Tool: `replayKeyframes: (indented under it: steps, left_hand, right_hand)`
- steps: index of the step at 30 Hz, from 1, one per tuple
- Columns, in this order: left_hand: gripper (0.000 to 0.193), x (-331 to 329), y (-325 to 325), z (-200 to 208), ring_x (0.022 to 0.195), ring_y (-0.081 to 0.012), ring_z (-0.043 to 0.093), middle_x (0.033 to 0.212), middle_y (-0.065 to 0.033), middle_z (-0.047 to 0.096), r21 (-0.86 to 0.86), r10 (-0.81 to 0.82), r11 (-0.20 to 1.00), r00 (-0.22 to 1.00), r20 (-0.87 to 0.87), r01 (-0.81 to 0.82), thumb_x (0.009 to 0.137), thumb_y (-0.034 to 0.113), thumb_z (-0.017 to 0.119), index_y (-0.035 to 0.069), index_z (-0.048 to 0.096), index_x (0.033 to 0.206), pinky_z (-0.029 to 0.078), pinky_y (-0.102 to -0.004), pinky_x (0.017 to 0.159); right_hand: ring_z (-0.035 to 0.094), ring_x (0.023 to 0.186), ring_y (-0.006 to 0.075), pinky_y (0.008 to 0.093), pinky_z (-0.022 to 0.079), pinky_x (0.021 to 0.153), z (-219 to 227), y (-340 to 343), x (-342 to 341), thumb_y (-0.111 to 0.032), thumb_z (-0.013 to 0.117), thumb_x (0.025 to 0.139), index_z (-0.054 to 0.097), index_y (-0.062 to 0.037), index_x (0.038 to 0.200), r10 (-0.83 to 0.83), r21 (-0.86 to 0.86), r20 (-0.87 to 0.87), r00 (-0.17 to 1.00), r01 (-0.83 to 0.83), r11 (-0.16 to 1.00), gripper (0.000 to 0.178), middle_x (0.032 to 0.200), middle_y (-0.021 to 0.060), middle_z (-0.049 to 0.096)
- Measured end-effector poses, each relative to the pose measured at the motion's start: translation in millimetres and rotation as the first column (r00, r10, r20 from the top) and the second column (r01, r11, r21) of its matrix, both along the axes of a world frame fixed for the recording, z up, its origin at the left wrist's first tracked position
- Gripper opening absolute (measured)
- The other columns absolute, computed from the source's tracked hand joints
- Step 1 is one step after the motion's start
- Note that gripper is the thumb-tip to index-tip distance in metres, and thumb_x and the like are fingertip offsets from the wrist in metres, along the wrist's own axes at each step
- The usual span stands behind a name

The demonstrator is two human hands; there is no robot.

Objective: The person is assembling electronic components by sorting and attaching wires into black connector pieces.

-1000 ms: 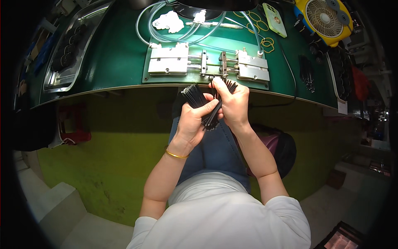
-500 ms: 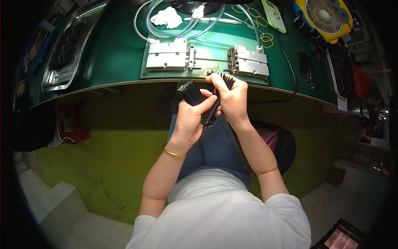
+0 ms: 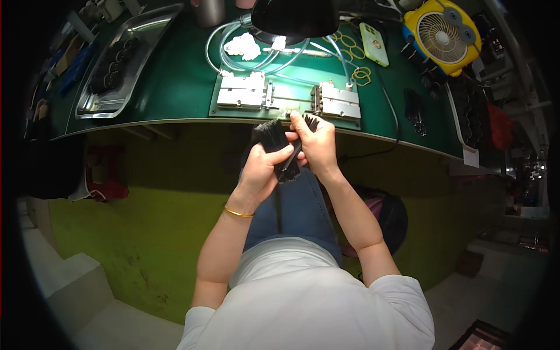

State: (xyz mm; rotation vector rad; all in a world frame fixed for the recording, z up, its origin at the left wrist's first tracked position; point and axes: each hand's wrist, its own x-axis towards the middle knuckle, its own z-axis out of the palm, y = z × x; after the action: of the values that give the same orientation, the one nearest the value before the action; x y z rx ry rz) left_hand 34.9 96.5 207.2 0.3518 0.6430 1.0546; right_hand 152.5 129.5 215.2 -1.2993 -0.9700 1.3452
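Head view: from here I see the left hand (image 3: 258,168) clasping black rods (image 3: 272,137) just above the frame's centre, the right hand (image 3: 319,146) gripping more beside it, fingertips near the fixture (image 3: 241,93), upper centre; fan (image 3: 441,37) upper right.

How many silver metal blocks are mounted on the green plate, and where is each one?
2: the left block at the left end of the plate, the right block just beyond the right hand. None appears hidden.

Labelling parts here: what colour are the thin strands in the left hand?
The thin strands in the left hand are mostly black, best seen in the head view.
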Motion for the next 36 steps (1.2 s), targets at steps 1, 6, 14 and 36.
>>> replayKeyframes:
  steps: [1, 6, 14, 36]
  left_hand:
    - [0.016, 0, 0, 0, 0.067, -0.0191, 0.061, 0.083, -0.0117, 0.059, 0.026, 0.004, 1.000, 0.999, -0.040, -0.003, 0.078, -0.002, 0.055, -0.004, 0.053, 0.094, 0.052, -0.0290, 0.063]
    - [0.019, 4, -8, -2, 0.072, -0.0188, 0.059, 0.083, -0.0099, 0.058, 0.035, 0.015, 0.999, 0.992, -0.129, -0.011, 0.080, 0.001, 0.055, -0.002, 0.052, 0.098, 0.051, -0.0300, 0.068]
    - [0.014, 11, -9, -9, 0.071, -0.0167, 0.058, 0.082, -0.0078, 0.058, -0.035, 0.097, 0.994, 0.993, -0.059, -0.099, 0.081, 0.005, 0.056, 0.000, 0.053, 0.094, 0.051, -0.0290, 0.067]
    - [0.015, 9, 4, -24, 0.069, -0.0179, 0.060, 0.083, -0.0108, 0.060, -0.044, 0.100, 0.994, 0.995, -0.008, -0.100, 0.079, 0.002, 0.057, -0.004, 0.054, 0.092, 0.051, -0.0288, 0.064]
  right_hand:
    - [0.044, 0.035, 0.0043, 0.0182, 0.030, 0.028, 2, -1, 1, -0.018, 0.058, 0.082, 0.060, 0.0009, 0.074, 0.005, 0.014, 0.005, 1.000, -0.005, 1.000, 0.020, 0.057, 0.0060, 0.058]
    - [0.046, 0.037, 0.0042, 0.0179, 0.032, 0.030, 9, -11, 4, -0.016, 0.056, 0.083, 0.060, -0.0001, 0.073, 0.095, 0.103, -0.013, 0.995, -0.093, 0.990, 0.019, 0.061, 0.0068, 0.061]
    - [0.049, 0.041, 0.0041, 0.0183, 0.034, 0.031, -3, -9, 4, -0.016, 0.056, 0.083, 0.062, -0.0003, 0.073, 0.095, 0.098, 0.043, 0.994, -0.099, 0.990, 0.019, 0.061, 0.0055, 0.061]
    - [0.048, 0.040, 0.0040, 0.0174, 0.032, 0.032, -6, -1, -3, -0.013, 0.055, 0.082, 0.062, 0.0002, 0.073, -0.045, 0.034, 0.003, 0.999, 0.045, 0.998, 0.017, 0.058, 0.0054, 0.060]
